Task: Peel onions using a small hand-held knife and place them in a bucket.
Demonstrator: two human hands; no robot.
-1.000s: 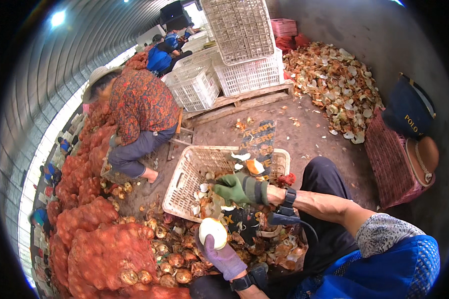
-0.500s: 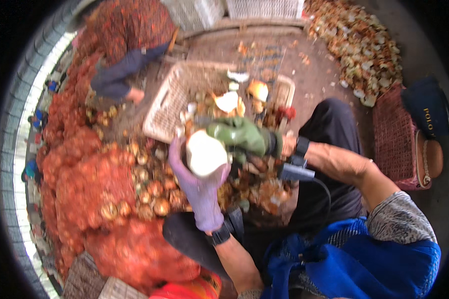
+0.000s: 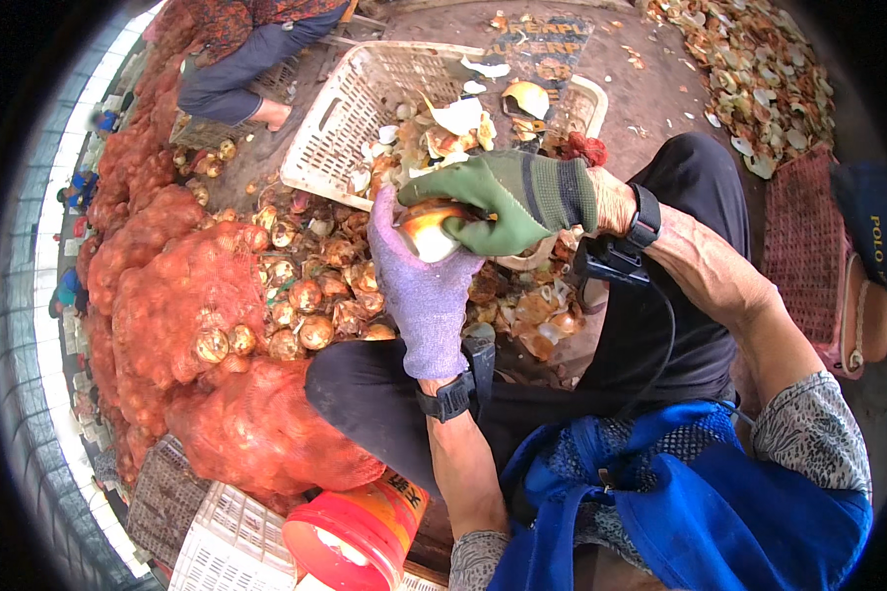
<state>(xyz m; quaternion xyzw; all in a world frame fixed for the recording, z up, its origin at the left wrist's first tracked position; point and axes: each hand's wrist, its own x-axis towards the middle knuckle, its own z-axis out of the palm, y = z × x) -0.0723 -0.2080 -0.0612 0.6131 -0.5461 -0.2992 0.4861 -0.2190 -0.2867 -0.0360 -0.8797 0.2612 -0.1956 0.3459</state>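
Between my gloved hands, over the near edge of a peel-strewn crate, is an onion point(image 3: 430, 236) with a white side and some orange-brown skin. My left hand point(image 3: 414, 286), in a purple knitted glove, cups it from below with the fingers closed round it. From the right, my right hand point(image 3: 498, 202) in a green glove grips its top, thumb on the front. The green glove covers part of the onion, and I cannot see whether a tool is in its fingers. Loose brown onions point(image 3: 310, 295) lie on the floor left of my left wrist.
The whitish plastic crate point(image 3: 310, 148) holds peels. Red mesh sacks point(image 3: 177, 320) bulge along the left. A red bucket point(image 3: 384, 512) and a white crate point(image 3: 232, 542) stand at the lower left. A peel heap point(image 3: 749, 84) and pink basket point(image 3: 793, 246) lie right. Another person's leg point(image 3: 232, 84) is upper left.
The onion showed a broad white face before; orange-brown skin shows on it now. My right hand has closed over its top, and both hands sit slightly farther up and right in view.
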